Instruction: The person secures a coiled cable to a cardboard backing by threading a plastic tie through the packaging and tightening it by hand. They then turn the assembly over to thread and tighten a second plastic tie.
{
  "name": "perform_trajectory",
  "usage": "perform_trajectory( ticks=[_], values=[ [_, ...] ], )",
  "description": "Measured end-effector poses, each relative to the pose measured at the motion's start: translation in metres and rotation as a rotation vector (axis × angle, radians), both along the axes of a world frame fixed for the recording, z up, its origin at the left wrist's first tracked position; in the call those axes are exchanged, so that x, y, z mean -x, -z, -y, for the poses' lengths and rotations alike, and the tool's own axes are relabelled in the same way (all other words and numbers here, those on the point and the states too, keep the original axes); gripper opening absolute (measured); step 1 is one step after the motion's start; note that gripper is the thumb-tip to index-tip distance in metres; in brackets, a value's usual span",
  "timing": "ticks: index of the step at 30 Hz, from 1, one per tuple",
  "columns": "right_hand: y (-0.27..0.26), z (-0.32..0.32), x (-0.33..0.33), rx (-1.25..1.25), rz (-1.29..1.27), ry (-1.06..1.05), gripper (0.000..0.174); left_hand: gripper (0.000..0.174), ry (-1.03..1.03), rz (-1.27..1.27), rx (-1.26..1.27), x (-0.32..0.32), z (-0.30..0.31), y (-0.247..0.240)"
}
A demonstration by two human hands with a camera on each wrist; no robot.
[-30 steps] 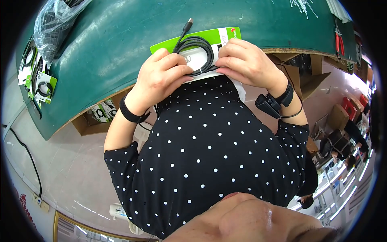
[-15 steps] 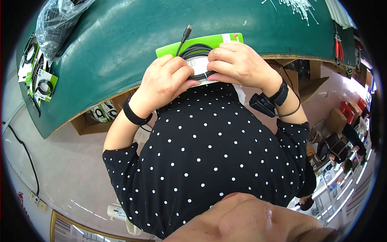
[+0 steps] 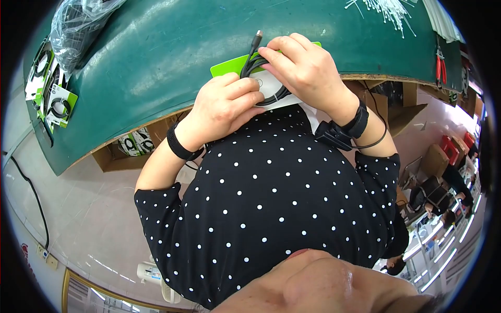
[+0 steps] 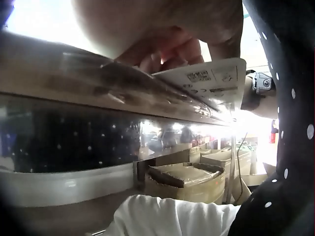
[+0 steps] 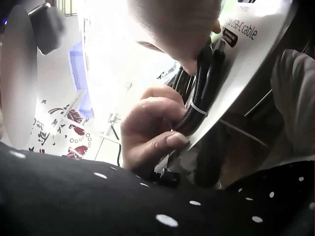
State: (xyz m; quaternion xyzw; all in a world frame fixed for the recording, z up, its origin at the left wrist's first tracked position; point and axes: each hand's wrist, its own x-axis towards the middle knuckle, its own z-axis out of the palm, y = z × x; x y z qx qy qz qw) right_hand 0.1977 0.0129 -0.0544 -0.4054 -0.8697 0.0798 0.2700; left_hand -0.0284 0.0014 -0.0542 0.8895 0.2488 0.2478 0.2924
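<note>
A coiled black cable [image 3: 276, 97] lies against a green and white card [image 3: 224, 68] at the table's near edge, its metal-tipped plug [image 3: 257, 41] pointing away from the body. The left hand [image 3: 225, 107] pinches the card and the coil at their left side. Over the upper right of the coil, the right hand [image 3: 308, 73] holds the cable between thumb and fingers. In the right wrist view, a white tie [image 5: 199, 109] wraps the cable strands, and the left hand [image 5: 152, 125] grips beside it. The card's printed back [image 4: 211, 81] shows in the left wrist view.
A clear plastic bag [image 3: 78, 31] and packaged cables [image 3: 60, 107] are at the table's left. White ties [image 3: 389, 11] lie at the far right, near red-handled pliers [image 3: 441, 68]. Below the green table [image 3: 156, 68] is a cardboard box [image 3: 112, 159] with packages.
The right hand has moved from the coil's lower right up to its top, near the plug. The left hand, card and cable have shifted slightly right.
</note>
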Motion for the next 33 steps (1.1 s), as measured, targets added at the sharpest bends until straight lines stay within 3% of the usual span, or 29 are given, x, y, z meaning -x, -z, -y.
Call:
perform_trajectory(
  ticks=[14, 26, 33],
  values=[
    [-0.010, -0.005, 0.003, 0.077, -0.087, 0.083, 0.023, 0.022, -0.004, 0.053, 0.051, -0.002, -0.004, -0.003],
    [0.000, -0.010, -0.013, 0.148, -0.098, -0.044, 0.020, 0.026, 0.011, 0.083, 0.075, 0.002, -0.005, 0.004],
    [-0.003, 0.004, -0.013, 0.267, -0.088, 0.089, 0.020, 0.031, -0.026, 0.006, -0.035, 0.005, -0.014, -0.001]
  ],
)
